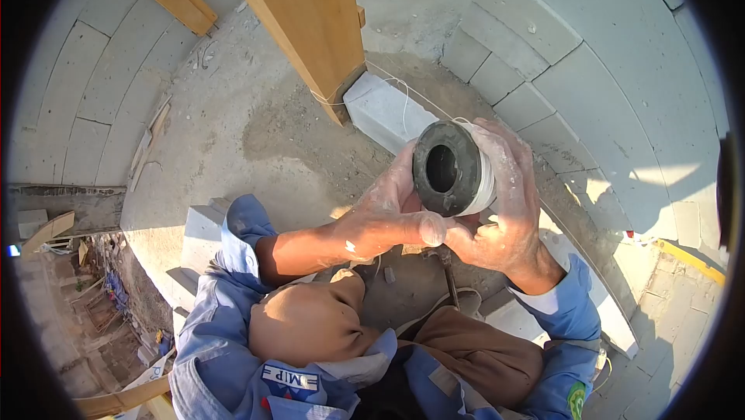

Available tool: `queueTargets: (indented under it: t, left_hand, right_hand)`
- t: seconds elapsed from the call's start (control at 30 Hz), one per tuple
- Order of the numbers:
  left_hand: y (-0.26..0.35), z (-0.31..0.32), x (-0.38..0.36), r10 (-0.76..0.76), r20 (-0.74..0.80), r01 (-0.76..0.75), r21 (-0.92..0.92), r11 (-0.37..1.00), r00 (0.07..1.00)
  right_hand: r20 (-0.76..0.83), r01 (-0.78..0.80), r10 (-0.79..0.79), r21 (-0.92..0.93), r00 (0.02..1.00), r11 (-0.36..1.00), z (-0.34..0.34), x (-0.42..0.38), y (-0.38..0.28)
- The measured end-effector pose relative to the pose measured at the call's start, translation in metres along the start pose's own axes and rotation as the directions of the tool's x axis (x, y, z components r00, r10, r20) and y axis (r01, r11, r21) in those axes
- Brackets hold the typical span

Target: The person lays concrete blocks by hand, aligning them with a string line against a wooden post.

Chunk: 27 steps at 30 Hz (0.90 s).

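Between my two hands is a string spool (446,168), with a dark round end, a hole through its middle and white string wound about it. My left hand (392,203) closes on its left and lower side. From the right, my right hand (504,203) wraps its fingers round the wound string. The two thumbs come close together below the spool. Thin white string runs past a pale block (388,113) just beyond the spool. It is looped round the foot of a wooden post (310,24).
A grey block wall (597,109) curves up on the right, and another block wall (85,71) stands at left. A yellow level or bar (689,261) lies at right. Rubble (109,303) lies lower down at left, past the edge of the concrete floor (209,125).
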<state>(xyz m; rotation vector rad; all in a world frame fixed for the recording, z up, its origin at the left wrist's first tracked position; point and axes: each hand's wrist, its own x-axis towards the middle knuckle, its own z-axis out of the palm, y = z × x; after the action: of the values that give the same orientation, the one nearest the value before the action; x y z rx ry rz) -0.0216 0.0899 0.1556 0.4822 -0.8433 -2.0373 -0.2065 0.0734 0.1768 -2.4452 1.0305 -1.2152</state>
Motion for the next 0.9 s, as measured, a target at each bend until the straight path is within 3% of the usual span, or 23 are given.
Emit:
queueTargets:
  t: [0.03, 0.1, 0.17, 0.23, 0.3, 0.37, 0.47, 0.5, 0.57, 0.63, 0.67, 0.73, 0.8, 0.9]
  left_hand:
    - [-0.004, 0.001, -0.003, 0.003, 0.005, -0.003, 0.001, 1.000, 1.000]
    - [-0.011, -0.009, -0.010, 0.002, -0.127, 0.017, 0.152, 0.988, 0.992]
    - [-0.007, -0.026, -0.027, -0.087, -0.167, 0.103, 0.090, 0.991, 0.982]
    - [0.004, -0.053, -0.056, -0.089, -0.142, 0.128, 0.299, 0.945, 0.986]
    - [0.034, -0.075, -0.096, -0.079, -0.107, 0.120, 0.462, 0.879, 0.991]
    - [0.069, -0.098, -0.148, -0.090, -0.295, 0.186, 0.317, 0.930, 0.951]
    - [0.128, -0.139, -0.245, 0.264, -0.545, 0.040, 0.482, 0.875, 0.796]
    - [0.145, -0.137, -0.271, 0.397, -0.637, -0.026, 0.509, 0.860, 0.661]
    - [0.191, -0.205, -0.368, 0.513, -0.839, 0.012, 0.523, 0.852, 0.181]
    - [0.220, -0.216, -0.395, 0.585, -0.802, 0.200, 0.558, 0.806, -0.121]
    - [0.225, -0.224, -0.394, 0.669, -0.730, 0.232, 0.633, 0.738, -0.137]
    - [0.238, -0.231, -0.366, 0.640, -0.759, 0.320, 0.582, 0.748, -0.116]
    - [0.253, -0.251, -0.320, 0.642, -0.764, 0.391, 0.609, 0.690, 0.056]
    - [0.237, -0.244, -0.194, 0.663, -0.693, 0.472, 0.702, 0.534, 0.281]
  right_hand:
    - [-0.043, -0.001, -0.001, -0.041, 0.999, 0.999, 0.004, -0.006, -0.002]
    - [0.084, 0.019, -0.008, -0.130, 0.996, 0.991, 0.000, -0.015, -0.008]
    - [0.230, -0.019, 0.013, 0.025, 0.973, 1.000, -0.007, -0.017, -0.014]
    - [0.263, -0.059, 0.020, 0.141, 0.964, 0.988, -0.010, -0.023, -0.008]
    - [0.270, -0.155, 0.117, 0.124, 0.956, 0.980, -0.015, -0.029, 0.002]
    - [0.260, -0.217, 0.179, 0.124, 0.949, 0.968, -0.018, -0.034, 0.015]
    - [0.234, -0.389, 0.368, 0.049, 0.900, 0.920, -0.019, -0.037, 0.034]
    - [0.240, -0.387, 0.365, 0.053, 0.900, 0.920, -0.018, -0.038, 0.039]
    - [0.260, -0.449, 0.430, 0.016, 0.864, 0.893, -0.012, -0.037, 0.050]
    - [0.279, -0.466, 0.446, 0.004, 0.850, 0.885, -0.007, -0.026, 0.051]
    - [0.291, -0.485, 0.469, -0.019, 0.834, 0.875, -0.004, -0.019, 0.052]
    - [0.294, -0.460, 0.445, -0.020, 0.846, 0.888, 0.004, -0.007, 0.058]
    - [0.301, -0.436, 0.424, -0.029, 0.854, 0.899, 0.011, 0.008, 0.068]
    - [0.283, -0.464, 0.442, 0.014, 0.851, 0.886, 0.025, 0.034, 0.086]
